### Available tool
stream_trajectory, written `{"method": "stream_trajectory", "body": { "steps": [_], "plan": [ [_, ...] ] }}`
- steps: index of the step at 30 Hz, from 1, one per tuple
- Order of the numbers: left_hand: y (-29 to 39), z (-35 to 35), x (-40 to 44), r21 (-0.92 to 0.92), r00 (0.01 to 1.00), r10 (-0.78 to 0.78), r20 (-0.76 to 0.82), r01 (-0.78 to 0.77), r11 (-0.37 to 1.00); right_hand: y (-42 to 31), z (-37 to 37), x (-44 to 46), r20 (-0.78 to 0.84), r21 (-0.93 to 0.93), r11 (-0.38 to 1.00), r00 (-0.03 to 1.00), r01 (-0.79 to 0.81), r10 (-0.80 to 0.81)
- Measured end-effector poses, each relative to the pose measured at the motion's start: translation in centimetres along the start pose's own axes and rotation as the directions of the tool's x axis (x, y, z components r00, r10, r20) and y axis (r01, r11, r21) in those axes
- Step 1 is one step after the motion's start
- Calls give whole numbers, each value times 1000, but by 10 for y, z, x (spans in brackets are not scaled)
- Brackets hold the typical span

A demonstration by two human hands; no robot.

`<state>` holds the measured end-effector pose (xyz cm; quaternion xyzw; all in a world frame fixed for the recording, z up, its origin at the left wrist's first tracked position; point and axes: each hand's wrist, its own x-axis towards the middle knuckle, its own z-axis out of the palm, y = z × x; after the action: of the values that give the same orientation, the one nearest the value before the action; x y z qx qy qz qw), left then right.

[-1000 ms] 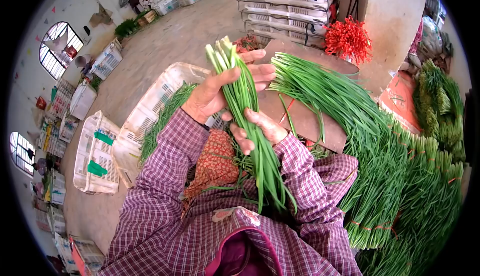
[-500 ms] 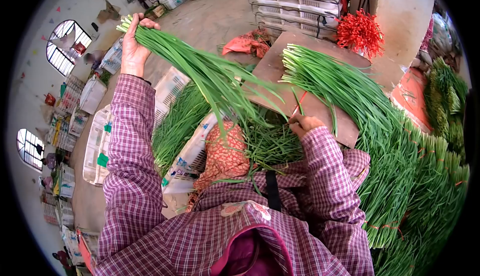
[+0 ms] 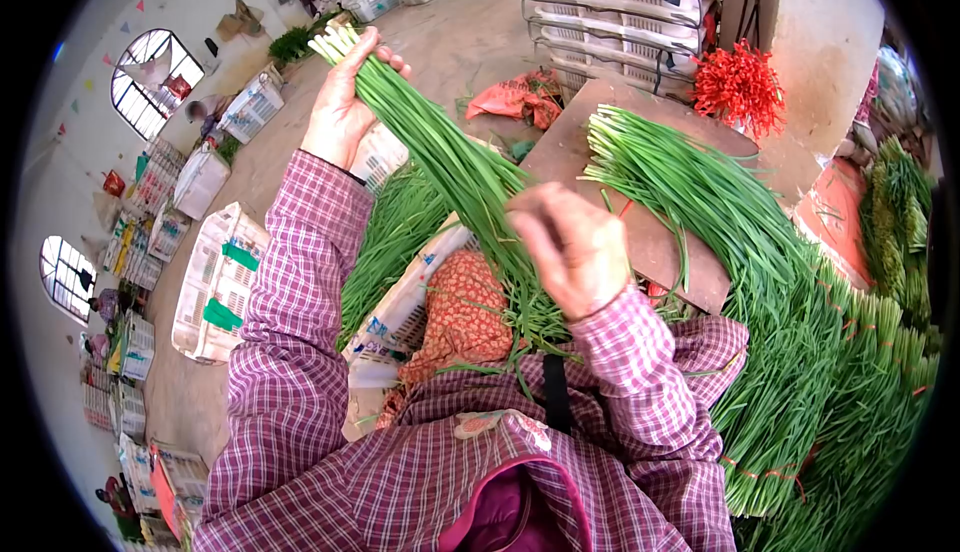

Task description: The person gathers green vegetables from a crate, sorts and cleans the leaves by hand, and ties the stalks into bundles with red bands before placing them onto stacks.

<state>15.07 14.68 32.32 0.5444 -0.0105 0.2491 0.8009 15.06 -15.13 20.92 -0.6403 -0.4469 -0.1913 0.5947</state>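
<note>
A bunch of garlic chives (image 3: 430, 127) hangs slanting from my left hand (image 3: 345, 102), its pale cut ends up and its green leaves down to the right. The left fingers are wrapped round it near those ends. At the leafy lower part, my right hand (image 3: 578, 250) has its thumb and fingers bent together on the leaves; the fingertips are somewhat blurred. Right of that hand, a larger pile of garlic chives (image 3: 680, 187) lies on a brown board (image 3: 560, 142). Below the held bunch, a patterned orange cloth (image 3: 465, 302) covers part of my lap.
White plastic crates (image 3: 215, 282) stand to the left, and one with loose chives (image 3: 395, 252) is beside my knee. Stacked crates (image 3: 620, 12) and a bundle of red ties (image 3: 740, 89) are behind the board. Tied chive bundles (image 3: 850, 372) fill the right side. Other people sit far back.
My left hand and its bunch have shifted right in view. My right hand has risen from the board's near edge to the bunch's leaves, which now hang closer together.
</note>
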Motion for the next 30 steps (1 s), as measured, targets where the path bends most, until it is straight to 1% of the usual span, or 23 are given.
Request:
{"method": "stream_trajectory", "body": {
  "steps": [1, 3, 4, 6, 7, 9, 13, 15, 16, 17, 19, 20, 21, 22, 23, 24, 25, 27, 28, 29, 30],
  "plan": [
    [-3, 5, -1, 6, 1000, -2, -30, 2, 1000, -1, 7, 1, 30, 79, 997, 999, 17, -19],
    [-8, 12, -3, 11, 998, -8, -61, 9, 1000, 5, 17, 1, 80, 44, 999, 997, -25, 22],
    [-9, 15, -4, 22, 999, -13, -51, 14, 1000, 9, 20, 1, 81, 43, 999, 996, -28, 25],
    [-11, 20, -5, 43, 998, -26, -51, 28, 999, 17, 23, 3, 86, -44, 996, 993, -82, 85],
    [-13, 21, -6, 42, 998, -27, -51, 29, 999, 20, 25, 4, 87, -45, 996, 992, -83, 87],
    [-16, 23, -7, 62, 998, -44, -50, 47, 997, 26, 29, 5, 83, -94, 981, 981, -170, 178],
    [-24, 31, -11, 42, 997, -77, -33, 78, 996, 34, 35, 10, 65, -105, 987, 989, -124, 131],
    [-25, 40, -16, 94, 992, -57, -116, 68, 993, 36, 32, 11, 71, -110, 988, 990, -111, 119],
    [-24, 44, -20, 133, 990, -30, -137, 49, 990, 38, 30, 11, 0, -134, 989, 998, -63, 64],
    [-25, 40, -20, 131, 989, -33, -143, 52, 990, 41, 25, 12, -16, -199, 980, 1000, -26, 23],
    [-27, 36, -19, 285, 1000, -17, -17, 21, 958, 52, 15, 17, -61, -274, 961, 996, 49, -68],
    [-30, 36, -20, 364, 1000, 12, -16, -5, 931, 53, 6, 19, -36, -343, 938, 998, 44, -60],
    [-31, 36, -22, 362, 1000, 8, -20, 0, 932, 48, -6, 25, -10, -411, 911, 999, 43, -51],
    [-31, 36, -23, 462, 1000, -9, -9, 12, 887, 48, -15, 30, 15, -446, 894, 1000, 29, -25],
    [-31, 36, -24, 556, 1000, -25, 1, 20, 831, 56, -21, 34, 22, -506, 860, 998, 67, -65],
    [-31, 40, -29, 584, 999, -42, 23, 20, 811, 59, -29, 38, 21, -572, 816, 996, 83, -86],
    [-30, 35, -27, 584, 999, -44, 19, 24, 812, 61, -38, 42, 21, -634, 767, 994, 96, -107],
    [-22, 15, -21, 451, 980, -166, 113, 99, 887, 72, -64, 48, -21, -671, 735, 988, 97, -150],
    [-16, 8, -21, 376, 982, -169, 88, 124, 918, 75, -79, 51, -26, -652, 753, 991, 85, -135],
    [-10, -6, -18, 292, 978, -175, 112, 136, 947, 75, -89, 49, -53, -595, 804, 998, 2, -41],
    [-7, -16, -15, 187, 982, -148, 118, 125, 974, 73, -99, 46, -7, -555, 832, 1000, -3, -1]
  ]
}}
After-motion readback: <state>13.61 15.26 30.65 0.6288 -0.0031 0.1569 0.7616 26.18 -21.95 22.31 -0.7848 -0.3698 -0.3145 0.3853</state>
